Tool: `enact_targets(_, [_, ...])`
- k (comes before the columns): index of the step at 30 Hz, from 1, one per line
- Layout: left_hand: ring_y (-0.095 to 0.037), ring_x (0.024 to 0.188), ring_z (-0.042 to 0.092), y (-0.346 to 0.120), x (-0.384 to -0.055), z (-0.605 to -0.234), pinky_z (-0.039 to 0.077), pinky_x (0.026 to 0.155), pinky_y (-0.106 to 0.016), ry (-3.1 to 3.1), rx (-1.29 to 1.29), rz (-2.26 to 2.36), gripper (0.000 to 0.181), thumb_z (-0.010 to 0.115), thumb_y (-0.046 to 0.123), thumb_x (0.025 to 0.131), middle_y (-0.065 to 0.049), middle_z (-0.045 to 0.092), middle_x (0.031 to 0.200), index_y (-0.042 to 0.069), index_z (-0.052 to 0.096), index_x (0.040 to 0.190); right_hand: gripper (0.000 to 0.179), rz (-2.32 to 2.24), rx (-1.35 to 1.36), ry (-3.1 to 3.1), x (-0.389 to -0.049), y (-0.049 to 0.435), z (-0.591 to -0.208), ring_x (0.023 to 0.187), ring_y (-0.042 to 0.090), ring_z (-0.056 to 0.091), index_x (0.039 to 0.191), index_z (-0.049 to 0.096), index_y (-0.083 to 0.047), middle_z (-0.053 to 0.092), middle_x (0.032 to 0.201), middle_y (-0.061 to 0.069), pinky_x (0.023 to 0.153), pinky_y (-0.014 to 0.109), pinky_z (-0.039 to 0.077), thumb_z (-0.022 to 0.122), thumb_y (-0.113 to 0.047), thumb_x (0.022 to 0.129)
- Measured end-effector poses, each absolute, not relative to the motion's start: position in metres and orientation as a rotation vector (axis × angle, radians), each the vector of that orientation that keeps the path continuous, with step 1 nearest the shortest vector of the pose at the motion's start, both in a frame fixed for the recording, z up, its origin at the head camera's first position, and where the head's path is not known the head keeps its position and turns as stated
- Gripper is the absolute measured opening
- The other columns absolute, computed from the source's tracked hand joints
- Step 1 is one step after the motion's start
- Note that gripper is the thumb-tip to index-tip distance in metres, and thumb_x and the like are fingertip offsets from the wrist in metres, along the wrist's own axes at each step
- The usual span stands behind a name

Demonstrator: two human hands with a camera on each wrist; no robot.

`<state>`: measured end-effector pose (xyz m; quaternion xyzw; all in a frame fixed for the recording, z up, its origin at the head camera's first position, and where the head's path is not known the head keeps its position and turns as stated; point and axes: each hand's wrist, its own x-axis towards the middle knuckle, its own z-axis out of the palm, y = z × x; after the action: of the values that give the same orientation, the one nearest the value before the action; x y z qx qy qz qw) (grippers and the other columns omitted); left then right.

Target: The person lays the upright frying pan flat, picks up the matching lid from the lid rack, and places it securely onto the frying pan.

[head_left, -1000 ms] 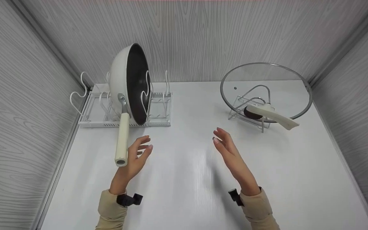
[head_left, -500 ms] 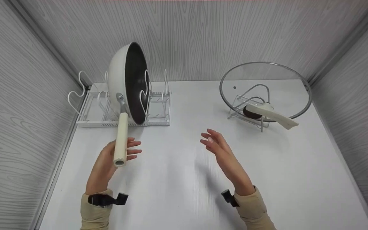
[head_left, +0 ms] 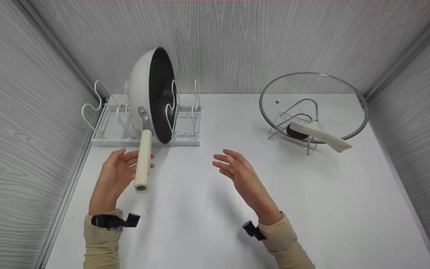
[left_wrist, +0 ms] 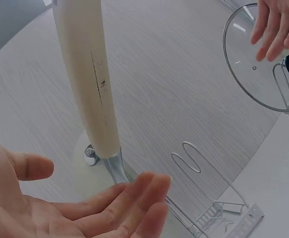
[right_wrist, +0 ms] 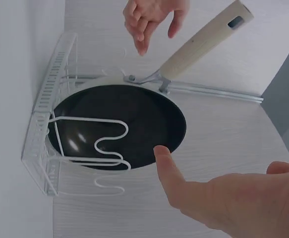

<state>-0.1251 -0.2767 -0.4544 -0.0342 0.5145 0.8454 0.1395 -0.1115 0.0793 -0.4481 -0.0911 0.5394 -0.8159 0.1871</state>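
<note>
A white frying pan (head_left: 139, 84) with a black inside stands on edge in a white wire rack (head_left: 106, 142). Its cream handle (head_left: 144, 157) points toward me. My left hand (head_left: 112, 175) is beside and below this handle, its fingers passing behind it in the head view. In the left wrist view, that hand (left_wrist: 70, 215) has its palm up and fingers extended, with nothing gripped. My right hand (head_left: 243, 173) hovers over the middle of the table, fingers relaxed and holding nothing. The right wrist view shows the pan's dark inside (right_wrist: 149, 114) beyond the right fingers.
At the back right, a glass lid (head_left: 323, 101) with a cream handle (head_left: 321, 135) leans in a small wire stand (head_left: 308, 149). Grey wood-grain panels (head_left: 222, 45) close off the back and both sides of the white table (head_left: 200, 224).
My left hand has moved left and forward, from the right of the pan handle to its left, fingers now behind it. My right hand has drifted left. Pan and lid stay in place.
</note>
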Motion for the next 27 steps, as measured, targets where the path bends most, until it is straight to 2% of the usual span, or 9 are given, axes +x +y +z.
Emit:
enact_targets(4, [-0.041, 0.115, 0.062, -0.28, -0.133, -0.454, 0.048, 0.101, -0.045, 1.292, -0.091, 2.477, 0.049, 0.021, 0.03, 0.109, -0.025, 0.062, 0.126, -0.003, 0.053, 0.127, 0.053, -2.333, -0.201, 1.4, -0.111, 0.066, -0.447, 0.138, 0.04, 0.041, 0.147, 0.025, 0.004, 0.039, 0.148, 0.029, 0.116, 0.045, 0.028, 0.042, -0.022, 0.104])
enact_targets(9, [-0.04, 0.117, 0.061, -0.283, -0.141, -0.454, 0.046, 0.103, -0.043, 1.159, -0.144, 2.514, 0.049, 0.025, 0.032, 0.109, -0.026, 0.059, 0.129, -0.006, 0.049, 0.129, 0.051, -2.36, -0.123, 1.25, -0.11, 0.052, -0.448, 0.137, 0.038, 0.043, 0.145, 0.029, 0.005, 0.042, 0.147, 0.027, 0.115, 0.043, 0.03, 0.04, -0.023, 0.104])
enact_targets(15, [-0.033, 0.115, 0.062, -0.28, -0.15, -0.45, 0.047, 0.101, -0.039, 1.176, -0.223, 2.498, 0.057, 0.022, 0.031, 0.108, -0.023, 0.063, 0.123, -0.008, 0.015, 0.149, 0.051, -2.384, 0.064, 0.889, -0.11, 0.032, -0.44, 0.139, 0.043, 0.038, 0.14, 0.036, 0.01, 0.04, 0.147, 0.031, 0.116, 0.041, 0.031, 0.042, -0.022, 0.101])
enact_targets(17, [-0.032, 0.113, 0.062, -0.278, -0.153, -0.45, 0.047, 0.099, -0.038, 1.197, -0.246, 2.491, 0.059, 0.021, 0.031, 0.108, -0.021, 0.064, 0.121, -0.008, 0.01, 0.151, 0.054, -2.375, 0.136, 0.831, -0.11, 0.023, -0.436, 0.138, 0.042, 0.04, 0.14, 0.037, 0.011, 0.041, 0.146, 0.03, 0.115, 0.041, 0.031, 0.045, -0.023, 0.099])
enact_targets(23, [-0.034, 0.11, 0.064, -0.274, -0.161, -0.45, 0.044, 0.104, -0.038, 1.19, -0.307, 2.486, 0.057, 0.022, 0.029, 0.108, -0.019, 0.066, 0.117, -0.004, 0.008, 0.152, 0.059, -2.37, 0.252, 0.824, -0.109, -0.006, -0.426, 0.135, 0.038, 0.045, 0.141, 0.035, 0.012, 0.046, 0.142, 0.028, 0.114, 0.039, 0.033, 0.049, -0.024, 0.098])
enact_targets(27, [-0.035, 0.106, 0.065, -0.271, -0.164, -0.449, 0.044, 0.104, -0.039, 1.141, -0.327, 2.502, 0.051, 0.023, 0.028, 0.108, -0.021, 0.067, 0.115, -0.003, 0.017, 0.147, 0.056, -2.358, 0.292, 0.853, -0.111, -0.023, -0.421, 0.134, 0.037, 0.046, 0.139, 0.037, 0.01, 0.05, 0.138, 0.026, 0.113, 0.038, 0.035, 0.05, -0.023, 0.097])
